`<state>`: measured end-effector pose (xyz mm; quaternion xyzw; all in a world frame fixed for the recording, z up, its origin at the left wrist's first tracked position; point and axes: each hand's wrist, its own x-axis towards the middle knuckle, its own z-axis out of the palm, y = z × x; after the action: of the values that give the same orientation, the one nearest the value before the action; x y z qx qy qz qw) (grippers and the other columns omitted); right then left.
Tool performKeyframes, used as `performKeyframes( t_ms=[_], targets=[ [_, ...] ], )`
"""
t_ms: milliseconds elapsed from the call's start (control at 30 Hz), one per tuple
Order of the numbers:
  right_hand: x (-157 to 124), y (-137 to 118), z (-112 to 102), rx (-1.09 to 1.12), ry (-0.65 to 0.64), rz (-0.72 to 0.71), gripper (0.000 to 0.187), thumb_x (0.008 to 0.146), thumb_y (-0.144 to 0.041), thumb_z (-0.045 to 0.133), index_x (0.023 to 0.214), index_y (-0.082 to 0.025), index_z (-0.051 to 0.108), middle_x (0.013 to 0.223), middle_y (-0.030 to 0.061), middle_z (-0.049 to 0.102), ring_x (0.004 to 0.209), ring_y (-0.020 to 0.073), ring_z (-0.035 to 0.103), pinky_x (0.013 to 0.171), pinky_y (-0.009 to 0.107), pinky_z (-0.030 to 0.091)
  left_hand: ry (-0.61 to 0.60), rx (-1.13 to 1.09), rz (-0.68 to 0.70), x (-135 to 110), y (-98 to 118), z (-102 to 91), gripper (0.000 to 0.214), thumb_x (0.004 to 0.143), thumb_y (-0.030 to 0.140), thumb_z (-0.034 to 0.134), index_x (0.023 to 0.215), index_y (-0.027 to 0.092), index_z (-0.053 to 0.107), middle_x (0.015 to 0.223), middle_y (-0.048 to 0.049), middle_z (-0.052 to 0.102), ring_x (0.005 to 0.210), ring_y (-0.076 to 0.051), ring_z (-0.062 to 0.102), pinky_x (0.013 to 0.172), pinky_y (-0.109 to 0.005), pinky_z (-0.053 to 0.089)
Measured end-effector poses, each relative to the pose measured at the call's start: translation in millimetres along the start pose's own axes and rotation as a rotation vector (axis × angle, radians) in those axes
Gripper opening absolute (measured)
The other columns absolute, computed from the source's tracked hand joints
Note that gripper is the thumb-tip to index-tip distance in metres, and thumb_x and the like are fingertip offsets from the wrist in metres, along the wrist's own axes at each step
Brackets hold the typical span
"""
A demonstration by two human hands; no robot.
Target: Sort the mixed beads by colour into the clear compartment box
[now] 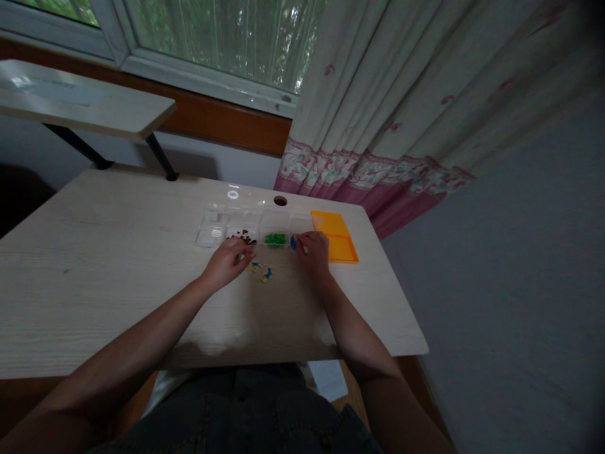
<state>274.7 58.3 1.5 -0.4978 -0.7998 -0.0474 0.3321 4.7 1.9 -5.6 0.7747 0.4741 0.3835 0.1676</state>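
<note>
A clear plastic organiser box (222,222) with several compartments lies on the pale wooden table (118,265). One compartment holds dark brown pieces (242,236), another green pieces (275,238), and blue pieces (293,241) show at my right hand. My left hand (229,260) rests just in front of the box, fingers curled in a pinch beside a small pile of yellow and blue pieces (261,271). My right hand (312,248) is curled at the box's right end, over the blue pieces. What either hand holds is too small to make out.
An orange lid or tray (336,238) lies right of the box near the table's right edge. A round cable hole (280,200) sits behind the box. Another table (80,101) stands at the back left under a window; a curtain (401,113) hangs at right.
</note>
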Motion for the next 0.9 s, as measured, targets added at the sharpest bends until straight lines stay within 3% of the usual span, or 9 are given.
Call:
performKeyframes(
  t_ms=[133, 400, 900],
  targets=[
    [-3.2, -2.5, 4.8, 0.008, -0.016, -0.015, 0.022, 0.094, -0.03, 0.054, 0.093, -0.022, 0.074, 0.091, 0.0046, 0.071, 0.093, 0.0193, 0.058, 0.09, 0.036, 0.038, -0.105, 0.109, 0.086, -1.4, -0.9, -2.2, 0.016, 0.09, 0.029, 0.058, 0.094, 0.018, 0.069, 0.089, -0.0069, 0.059, 0.089, -0.021, 0.055, 0.081, -0.035, 0.044],
    [-3.0, -3.4, 3.8, -0.004, -0.057, 0.002, 0.022, 0.094, -0.03, 0.053, 0.095, -0.022, 0.074, 0.094, 0.0052, 0.07, 0.096, 0.0196, 0.057, 0.091, 0.035, 0.037, -0.2, 0.158, 0.124, -2.1, 2.0, -4.3, 0.017, 0.088, 0.023, 0.058, 0.101, 0.021, 0.07, 0.096, -0.008, 0.062, 0.095, -0.023, 0.056, 0.085, -0.036, 0.043],
    [-4.4, -6.3, 4.7, -0.013, -0.094, 0.001, 0.023, 0.094, -0.03, 0.053, 0.097, -0.023, 0.074, 0.095, 0.0055, 0.07, 0.098, 0.0203, 0.056, 0.091, 0.035, 0.037, -0.229, 0.191, 0.11, -1.5, 1.8, 2.8, 0.014, 0.089, 0.027, 0.059, 0.094, 0.021, 0.07, 0.092, -0.0086, 0.062, 0.09, -0.024, 0.056, 0.081, -0.037, 0.041]
  ],
)
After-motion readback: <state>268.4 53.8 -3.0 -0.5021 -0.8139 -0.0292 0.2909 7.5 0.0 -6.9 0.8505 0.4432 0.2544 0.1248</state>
